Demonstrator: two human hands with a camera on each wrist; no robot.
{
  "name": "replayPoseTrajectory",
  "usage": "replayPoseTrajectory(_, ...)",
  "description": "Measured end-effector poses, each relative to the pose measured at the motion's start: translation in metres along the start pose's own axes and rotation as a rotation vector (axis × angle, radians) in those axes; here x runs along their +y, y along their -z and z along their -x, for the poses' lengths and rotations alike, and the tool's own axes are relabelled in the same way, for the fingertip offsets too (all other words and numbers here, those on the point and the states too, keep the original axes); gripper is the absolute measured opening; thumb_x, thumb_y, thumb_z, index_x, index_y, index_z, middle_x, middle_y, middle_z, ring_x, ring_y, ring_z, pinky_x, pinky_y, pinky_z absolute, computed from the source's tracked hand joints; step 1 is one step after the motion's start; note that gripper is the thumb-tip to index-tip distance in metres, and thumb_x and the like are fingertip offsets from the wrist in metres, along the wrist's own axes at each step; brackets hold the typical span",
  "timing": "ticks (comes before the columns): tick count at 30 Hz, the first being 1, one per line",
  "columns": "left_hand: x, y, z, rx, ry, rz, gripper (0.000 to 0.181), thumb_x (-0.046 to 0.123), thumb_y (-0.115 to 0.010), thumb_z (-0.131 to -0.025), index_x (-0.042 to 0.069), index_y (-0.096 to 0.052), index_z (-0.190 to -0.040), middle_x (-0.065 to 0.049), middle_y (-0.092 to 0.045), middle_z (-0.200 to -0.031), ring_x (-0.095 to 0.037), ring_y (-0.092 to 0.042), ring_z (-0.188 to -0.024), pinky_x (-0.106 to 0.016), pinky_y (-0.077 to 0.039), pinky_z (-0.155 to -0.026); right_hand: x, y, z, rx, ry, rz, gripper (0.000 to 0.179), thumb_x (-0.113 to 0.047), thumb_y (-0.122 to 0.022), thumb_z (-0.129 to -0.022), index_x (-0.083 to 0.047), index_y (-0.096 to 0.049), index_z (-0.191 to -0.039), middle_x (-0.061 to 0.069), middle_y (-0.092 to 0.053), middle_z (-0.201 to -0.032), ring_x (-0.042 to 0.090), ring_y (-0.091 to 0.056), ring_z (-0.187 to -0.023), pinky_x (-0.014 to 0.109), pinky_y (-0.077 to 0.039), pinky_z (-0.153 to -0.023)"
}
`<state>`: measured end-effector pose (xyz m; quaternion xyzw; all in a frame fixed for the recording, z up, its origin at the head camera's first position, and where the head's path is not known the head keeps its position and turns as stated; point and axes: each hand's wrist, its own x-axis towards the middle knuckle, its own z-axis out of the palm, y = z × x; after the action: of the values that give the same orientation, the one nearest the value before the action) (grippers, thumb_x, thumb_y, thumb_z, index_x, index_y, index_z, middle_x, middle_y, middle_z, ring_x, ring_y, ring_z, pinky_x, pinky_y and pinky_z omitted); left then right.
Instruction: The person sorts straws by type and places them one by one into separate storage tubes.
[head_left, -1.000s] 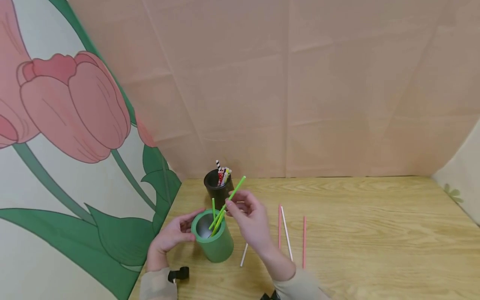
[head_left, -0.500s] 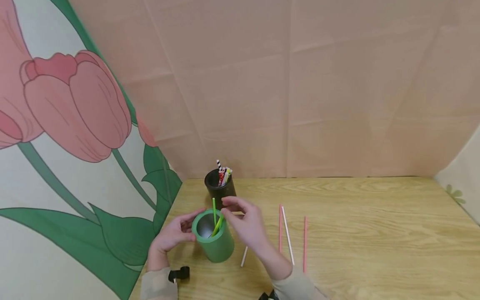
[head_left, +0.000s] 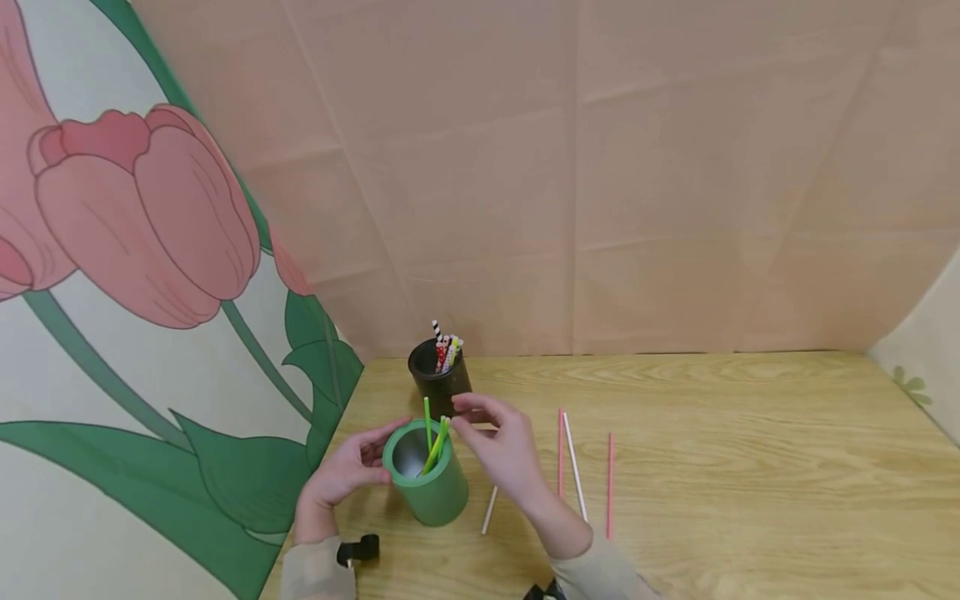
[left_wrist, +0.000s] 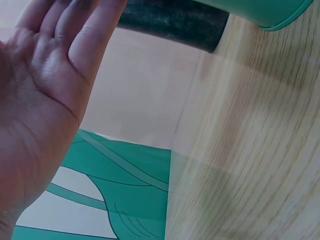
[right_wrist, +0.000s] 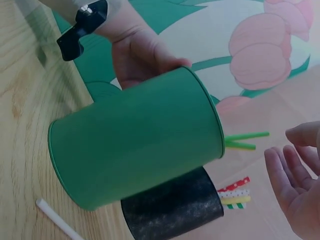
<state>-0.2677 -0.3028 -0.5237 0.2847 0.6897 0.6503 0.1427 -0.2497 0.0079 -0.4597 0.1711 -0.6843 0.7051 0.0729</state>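
Observation:
A green cup [head_left: 437, 500] stands near the left side of the table, with several green straws [head_left: 428, 421] leaning inside it. My left hand [head_left: 347, 468] holds the cup from the left, thumb at the near side and fingers toward the far rim. Just right of the rim hovers my right hand [head_left: 504, 446], its fingers parted and holding nothing. In the right wrist view, a small gap separates that hand from the tips of the green straws. Little of the green cup [left_wrist: 280, 12] shows in the left wrist view.
Behind the green cup is a black cup [head_left: 438, 390] with several patterned straws [head_left: 447, 354]. On the wooden table [head_left: 750, 467] to the right lie a pink straw [head_left: 560, 454], a white straw [head_left: 576, 468] and another pink straw [head_left: 611, 487]. One white straw [head_left: 489, 510] lies closer to the green cup.
My right hand has lowered a green straw into the green cup and let it go, then drawn slightly right. The left hand and cup have stayed in place.

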Motion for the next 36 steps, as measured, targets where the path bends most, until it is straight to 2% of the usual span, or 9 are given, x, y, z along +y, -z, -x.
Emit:
replayPoseTrajectory(4,0.001,-0.001,0.001,-0.003,-0.002,0.003,0.083,0.024,-0.083,-0.096,0.002,-0.041,-0.164,-0.003,-0.057,-0.158,-0.018,-0.059,-0.137,-0.032,-0.054,-0.103,0.003,0.008,0.0,0.027,0.005,0.002,0.025,-0.001,-0.081,-0.094,-0.007,-0.08,-0.119,0.007,-0.078,-0.116,0.023,-0.074,-0.101,0.03,-0.063,-0.085)
replayPoseTrajectory(10,0.002,0.0,0.002,0.004,0.006,0.003,0.083,0.023,-0.084,-0.095,0.003,-0.042,-0.164,-0.003,-0.057,-0.158,-0.018,-0.058,-0.138,-0.032,-0.055,-0.103,0.008,0.027,-0.004,0.04,-0.001,0.033,0.025,-0.002,-0.081,-0.094,-0.005,-0.079,-0.119,0.012,-0.078,-0.117,0.022,-0.074,-0.099,0.029,-0.063,-0.084)
replayPoseTrajectory(14,0.001,0.001,0.002,0.003,0.005,0.0,0.082,0.024,-0.084,-0.096,0.004,-0.043,-0.164,-0.003,-0.056,-0.158,-0.018,-0.058,-0.138,-0.032,-0.054,-0.104,0.012,0.049,-0.005,0.042,-0.006,0.085,0.025,-0.006,-0.081,-0.096,-0.006,-0.079,-0.121,0.009,-0.078,-0.118,0.023,-0.075,-0.1,0.028,-0.062,-0.084)
replayPoseTrajectory(18,0.0,0.002,0.002,0.002,0.002,-0.007,0.085,0.024,-0.083,-0.096,-0.001,-0.039,-0.164,-0.003,-0.056,-0.158,-0.018,-0.058,-0.138,-0.032,-0.054,-0.105,0.025,0.077,-0.005,0.042,-0.028,0.147,0.027,-0.01,-0.081,-0.097,-0.007,-0.079,-0.123,0.009,-0.078,-0.118,0.024,-0.074,-0.101,0.026,-0.061,-0.083)
replayPoseTrajectory(23,-0.001,0.001,0.002,0.007,0.013,-0.012,0.092,0.026,-0.084,-0.096,-0.01,-0.031,-0.162,-0.002,-0.057,-0.157,-0.018,-0.058,-0.137,-0.032,-0.054,-0.104,0.045,0.117,-0.001,-0.015,-0.115,0.219,0.031,-0.016,-0.081,-0.098,-0.009,-0.076,-0.128,0.013,-0.077,-0.119,0.026,-0.072,-0.105,0.025,-0.06,-0.079)
replayPoseTrajectory(27,0.0,0.0,0.002,0.009,0.018,-0.009,0.092,0.027,-0.084,-0.095,-0.008,-0.033,-0.163,-0.002,-0.057,-0.157,-0.018,-0.058,-0.137,-0.032,-0.054,-0.104,0.059,0.148,0.002,-0.07,-0.159,0.272,0.036,-0.018,-0.08,-0.099,-0.007,-0.073,-0.133,0.014,-0.075,-0.122,0.028,-0.071,-0.108,0.026,-0.061,-0.081)
replayPoseTrajectory(30,0.0,-0.001,0.002,0.006,0.015,-0.005,0.088,0.027,-0.084,-0.096,-0.004,-0.037,-0.164,-0.002,-0.057,-0.158,-0.018,-0.058,-0.137,-0.031,-0.053,-0.105,0.068,0.168,0.007,-0.093,-0.181,0.29,0.04,-0.013,-0.081,-0.098,-0.001,-0.07,-0.135,0.018,-0.073,-0.122,0.029,-0.072,-0.106,0.027,-0.061,-0.08)
replayPoseTrajectory(34,-0.001,0.0,0.002,0.001,0.011,-0.003,0.089,0.028,-0.084,-0.095,-0.003,-0.036,-0.164,-0.002,-0.057,-0.157,-0.018,-0.059,-0.136,-0.031,-0.054,-0.104,0.076,0.189,0.016,-0.137,-0.26,0.267,0.05,-0.007,-0.081,-0.096,0.007,-0.062,-0.14,0.028,-0.068,-0.128,0.034,-0.071,-0.11,0.028,-0.061,-0.081)
replayPoseTrajectory(36,-0.001,0.001,0.002,0.003,0.012,-0.005,0.089,0.028,-0.084,-0.095,-0.003,-0.036,-0.164,-0.001,-0.058,-0.157,-0.018,-0.059,-0.136,-0.031,-0.054,-0.104,0.079,0.196,0.02,-0.158,-0.302,0.28,0.054,-0.006,-0.082,-0.095,0.008,-0.059,-0.141,0.029,-0.066,-0.13,0.036,-0.07,-0.113,0.028,-0.061,-0.083)
